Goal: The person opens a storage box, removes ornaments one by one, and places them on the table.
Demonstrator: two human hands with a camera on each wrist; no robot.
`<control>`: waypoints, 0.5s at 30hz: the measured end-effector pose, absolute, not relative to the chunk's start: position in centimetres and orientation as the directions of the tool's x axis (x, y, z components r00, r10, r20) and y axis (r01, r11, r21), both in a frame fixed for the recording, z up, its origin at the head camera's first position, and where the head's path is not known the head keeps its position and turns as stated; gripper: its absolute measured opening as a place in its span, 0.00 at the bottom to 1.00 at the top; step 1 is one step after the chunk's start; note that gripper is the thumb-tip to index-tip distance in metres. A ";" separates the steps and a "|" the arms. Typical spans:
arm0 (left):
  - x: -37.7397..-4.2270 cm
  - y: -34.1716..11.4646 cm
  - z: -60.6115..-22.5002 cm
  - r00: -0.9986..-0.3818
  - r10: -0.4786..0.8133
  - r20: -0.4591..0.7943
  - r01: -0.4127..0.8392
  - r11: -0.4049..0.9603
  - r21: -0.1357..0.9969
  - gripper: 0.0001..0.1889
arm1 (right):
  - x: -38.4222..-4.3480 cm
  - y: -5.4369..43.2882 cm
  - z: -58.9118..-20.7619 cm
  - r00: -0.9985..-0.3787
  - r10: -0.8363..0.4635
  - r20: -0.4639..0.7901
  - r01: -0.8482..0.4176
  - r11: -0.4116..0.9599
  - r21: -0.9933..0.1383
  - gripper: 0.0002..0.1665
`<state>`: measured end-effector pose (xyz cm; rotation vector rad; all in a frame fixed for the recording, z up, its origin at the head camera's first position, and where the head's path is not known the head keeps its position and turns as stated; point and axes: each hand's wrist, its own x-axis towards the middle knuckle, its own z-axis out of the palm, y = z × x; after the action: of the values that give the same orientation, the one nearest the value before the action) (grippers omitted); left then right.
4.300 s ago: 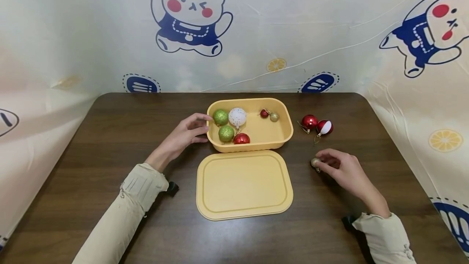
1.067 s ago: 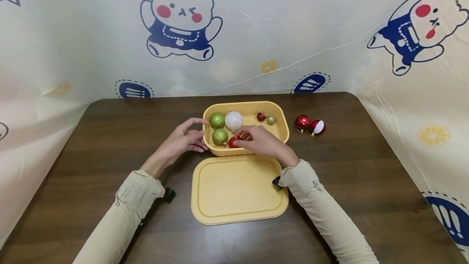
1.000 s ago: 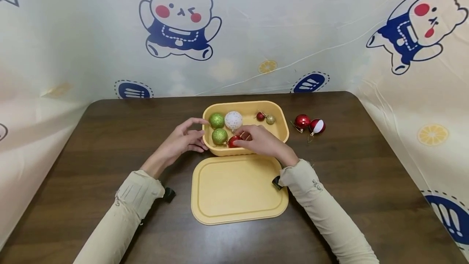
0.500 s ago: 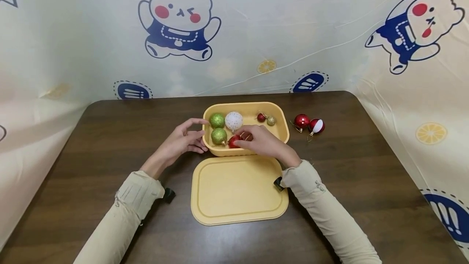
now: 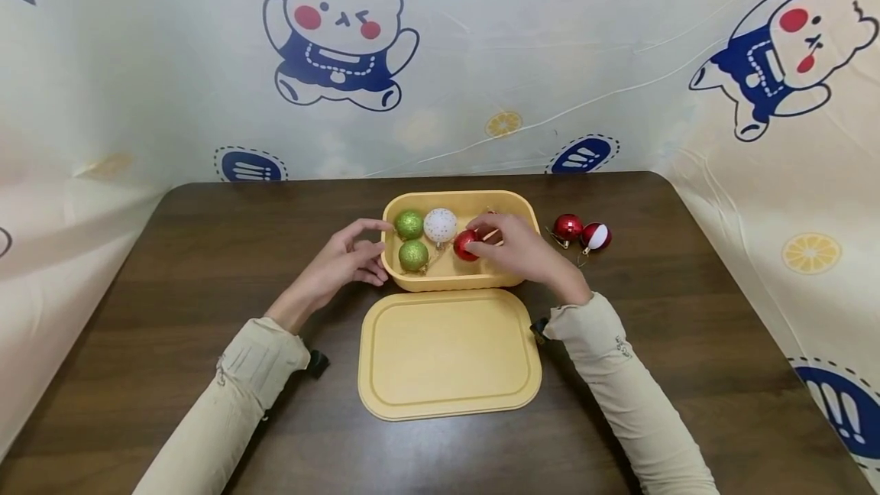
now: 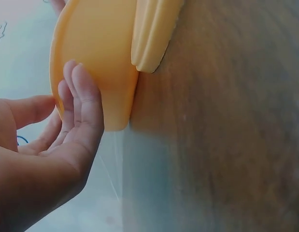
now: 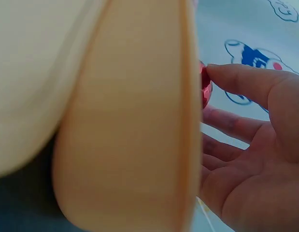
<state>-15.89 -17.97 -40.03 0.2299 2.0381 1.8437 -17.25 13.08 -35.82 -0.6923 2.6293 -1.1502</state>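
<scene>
My right hand [image 5: 512,244] pinches a red bauble [image 5: 466,244] between thumb and fingers, inside the yellow box [image 5: 450,283]. In the right wrist view the box wall hides most of that bauble. My left hand [image 5: 347,254] is at the box's left end; one fingertip touches the rim, and other fingers lie along the outer wall in the left wrist view. Two green glitter baubles, one at the back [image 5: 409,224] and one in front [image 5: 413,256], and a white speckled bauble [image 5: 440,225] sit in the left half. The right hand mostly covers whatever lies behind it.
The yellow lid [image 5: 450,354] lies flat in front of the box. A red bauble [image 5: 567,228] and a red-and-white bauble [image 5: 596,237] lie on the dark wooden table [image 5: 653,312] to the box's right. A printed curtain [image 5: 454,59] stands behind.
From the table's right, my right hand came into the box and took the red bauble, now moved right and back. The small gold bauble is gone from the table. My left hand stays.
</scene>
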 end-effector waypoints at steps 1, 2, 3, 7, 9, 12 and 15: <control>-15.9 -17.9 -40.0 -0.916 0.366 -0.162 -0.122 0.131 0.984 0.22 | -17.3 13.3 -35.6 -0.875 -0.484 0.017 -0.340 0.590 -0.732 0.17; -15.8 -17.8 -39.9 -0.919 0.362 -0.158 -0.117 0.133 0.984 0.22 | -17.3 13.6 -35.4 -0.878 -0.477 0.020 -0.340 0.594 -0.729 0.17; -15.8 -17.7 -39.8 -0.921 0.359 -0.154 -0.112 0.135 0.984 0.21 | -17.3 13.9 -35.2 -0.881 -0.472 0.022 -0.339 0.599 -0.725 0.17; -15.7 -17.5 -39.7 -0.922 0.356 -0.152 -0.108 0.141 0.984 0.20 | -17.3 14.9 -34.5 -0.895 -0.445 0.021 -0.327 0.625 -0.709 0.19; -15.7 -17.5 -39.6 -0.921 0.356 -0.162 -0.118 0.143 0.983 0.19 | -17.3 15.3 -34.3 -0.902 -0.431 0.014 -0.312 0.629 -0.712 0.21; -15.6 -17.4 -39.6 -0.920 0.351 -0.176 -0.130 0.152 0.980 0.19 | -17.3 15.9 -34.1 -0.913 -0.409 0.008 -0.289 0.630 -0.720 0.22; -15.6 -17.3 -39.5 -0.922 0.343 -0.179 -0.131 0.160 0.978 0.19 | -17.4 16.4 -33.8 -0.921 -0.388 0.009 -0.273 0.633 -0.724 0.22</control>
<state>-15.55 -17.34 -39.48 0.2019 2.0844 1.8160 -17.37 16.36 -33.85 -0.5514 2.7026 -1.1619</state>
